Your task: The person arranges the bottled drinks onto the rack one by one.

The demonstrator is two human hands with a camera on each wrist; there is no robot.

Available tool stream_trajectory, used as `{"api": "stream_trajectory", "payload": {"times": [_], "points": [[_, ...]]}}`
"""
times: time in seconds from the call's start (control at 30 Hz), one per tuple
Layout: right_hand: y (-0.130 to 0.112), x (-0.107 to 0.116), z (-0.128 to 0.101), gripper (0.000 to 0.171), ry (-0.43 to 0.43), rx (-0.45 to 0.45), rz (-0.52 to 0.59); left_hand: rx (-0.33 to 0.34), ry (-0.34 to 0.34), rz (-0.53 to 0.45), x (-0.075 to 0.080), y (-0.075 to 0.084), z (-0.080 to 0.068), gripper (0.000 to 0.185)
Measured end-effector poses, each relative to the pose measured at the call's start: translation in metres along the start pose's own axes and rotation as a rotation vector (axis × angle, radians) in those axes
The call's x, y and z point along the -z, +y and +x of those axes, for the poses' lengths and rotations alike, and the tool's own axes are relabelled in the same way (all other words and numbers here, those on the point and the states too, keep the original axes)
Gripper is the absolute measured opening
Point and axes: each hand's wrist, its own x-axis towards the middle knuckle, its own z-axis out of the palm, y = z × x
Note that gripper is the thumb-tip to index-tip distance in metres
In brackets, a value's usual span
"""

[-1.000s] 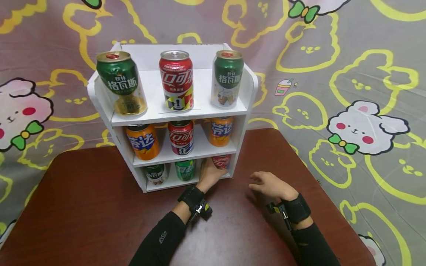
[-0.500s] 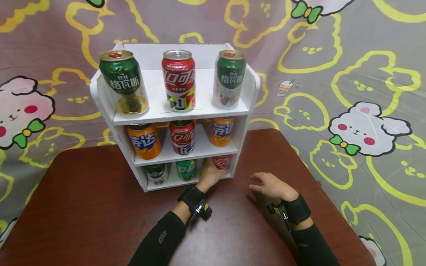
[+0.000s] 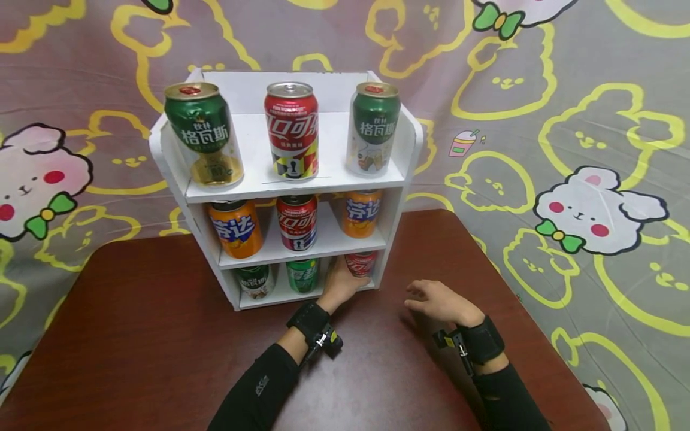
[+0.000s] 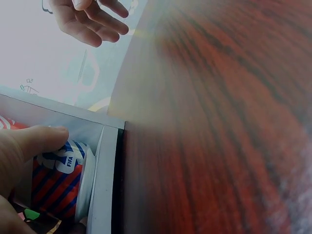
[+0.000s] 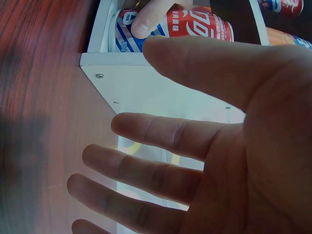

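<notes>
My left hand (image 3: 339, 286) reaches into the right end of the bottom shelf and grips a red cola can (image 3: 361, 264). In the left wrist view the thumb lies across the can's striped blue-and-red lower part (image 4: 57, 183), close to the shelf's side wall; the other fingers are mostly hidden. The can stands upright on the shelf board. My right hand (image 3: 443, 301) hovers over the table to the right of the shelf, holding nothing. Its fingers (image 5: 161, 136) are spread and relaxed in the right wrist view.
The white three-tier shelf (image 3: 329, 187) stands on the brown table (image 3: 145, 335). Left of the held can are a green can (image 3: 302, 275) and a kvass can (image 3: 256, 281). Several more cans fill the upper tiers. A patterned curtain (image 3: 501, 179) hangs behind.
The head view has shifted slightly, so the shelf appears a little further right. Both hands stay in nearly the same place, the left one still on the cola can.
</notes>
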Motion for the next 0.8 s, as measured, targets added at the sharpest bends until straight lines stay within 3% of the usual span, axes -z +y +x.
{"api": "stream_trajectory", "payload": {"times": [0.33, 0.8], "points": [[0.0014, -0.0003, 0.0007, 0.041, -0.002, -0.005, 0.005, -0.04, 0.027, -0.01, -0.0015, -0.0009, 0.0012, 0.084], [0.0027, -0.0004, 0.0004, 0.041, 0.0, 0.002, -0.003, -0.045, -0.012, -0.031, -0.0011, -0.0032, 0.0014, 0.086]]}}
